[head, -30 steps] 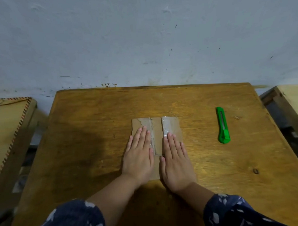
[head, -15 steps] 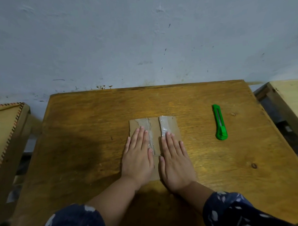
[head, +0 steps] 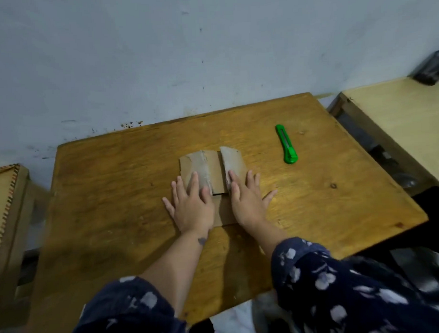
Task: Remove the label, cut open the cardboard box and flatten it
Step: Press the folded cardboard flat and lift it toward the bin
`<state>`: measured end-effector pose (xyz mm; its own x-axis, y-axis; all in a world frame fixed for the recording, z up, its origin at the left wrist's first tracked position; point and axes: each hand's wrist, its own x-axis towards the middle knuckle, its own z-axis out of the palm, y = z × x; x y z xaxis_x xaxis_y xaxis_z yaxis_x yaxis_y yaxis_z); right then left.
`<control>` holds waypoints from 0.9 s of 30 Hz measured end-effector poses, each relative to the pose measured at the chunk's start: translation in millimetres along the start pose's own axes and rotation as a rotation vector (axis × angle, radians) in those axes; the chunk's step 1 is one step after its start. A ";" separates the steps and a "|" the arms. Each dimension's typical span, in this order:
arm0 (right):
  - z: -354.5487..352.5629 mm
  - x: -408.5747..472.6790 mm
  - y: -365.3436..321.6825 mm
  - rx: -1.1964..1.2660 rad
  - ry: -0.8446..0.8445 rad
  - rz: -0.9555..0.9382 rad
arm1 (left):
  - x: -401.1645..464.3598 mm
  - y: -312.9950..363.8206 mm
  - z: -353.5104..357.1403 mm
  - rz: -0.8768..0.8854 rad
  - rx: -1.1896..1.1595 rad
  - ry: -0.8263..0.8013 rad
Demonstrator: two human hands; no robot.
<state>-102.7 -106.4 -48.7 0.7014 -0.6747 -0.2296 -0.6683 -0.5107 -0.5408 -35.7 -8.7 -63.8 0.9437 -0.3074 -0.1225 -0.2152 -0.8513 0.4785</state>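
A small brown cardboard box point(head: 215, 170) lies flat on the wooden table point(head: 115, 195), its two far flaps showing strips of clear tape. My left hand point(head: 191, 206) rests palm down on its left half with fingers spread. My right hand point(head: 247, 199) presses palm down on its right half, fingers also spread. Neither hand grips anything. The near part of the cardboard is hidden under my hands. A green utility knife point(head: 286, 144) lies on the table to the right of the box, apart from both hands.
A grey wall point(head: 184, 55) stands right behind the table. A lighter wooden table point(head: 398, 115) sits at the right with a dark object point(head: 431, 68) on its far end. Another wooden piece point(head: 5, 198) with a zigzag edge is at the left.
The view has tilted and shifted. My hands have slid apart and toward me on the cardboard, and their fingers have spread wider. The knife has not moved.
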 end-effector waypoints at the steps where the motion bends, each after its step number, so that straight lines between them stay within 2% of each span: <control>1: -0.2 -5.6 3.1 0.034 0.017 0.002 | -4.7 2.0 0.3 -0.005 -0.047 -0.001; 7: -37.3 -40.2 39.1 0.416 0.180 -0.042 | -55.3 39.6 5.0 0.075 -0.368 0.041; 13: -112.4 -86.6 140.4 0.437 0.371 0.007 | -135.6 133.9 44.1 0.225 -0.441 -0.022; 21: -184.0 -178.3 348.3 0.408 0.512 0.277 | -288.2 247.0 165.6 0.361 -0.474 -0.309; 27: -150.5 -225.4 461.2 0.413 0.451 0.543 | -348.1 243.4 269.1 0.413 -0.349 -0.551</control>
<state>-606.3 -270.0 -124.5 0.0796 -0.9662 -0.2454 -0.6793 0.1276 -0.7226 -484.3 -223.4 -138.7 0.5228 -0.8163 -0.2458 -0.3443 -0.4659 0.8151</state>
